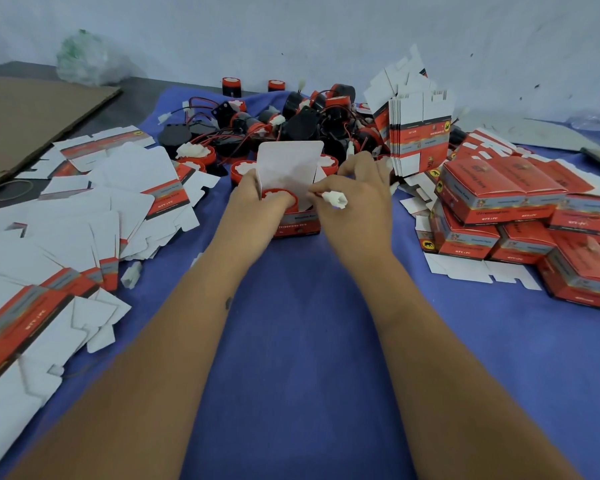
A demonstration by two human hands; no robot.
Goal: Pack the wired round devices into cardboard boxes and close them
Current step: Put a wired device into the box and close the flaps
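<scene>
An open red cardboard box [297,225] stands on the blue cloth at centre, its white lid flap [290,164] upright. A round red device [278,196] sits inside it. My left hand [257,199] grips the box's left side, fingers over the device. My right hand [355,194] pinches the device's white wire connector [335,199] just above the box's right edge. Behind the box lies a heap of black and red wired round devices [291,123].
Flat unfolded cartons [84,216] cover the left side. An upright stack of flat cartons [418,133] stands at right of the heap. Closed red boxes [520,216] are piled at right. Brown cardboard sheet [32,116] and a plastic bag [84,60] lie at the back left.
</scene>
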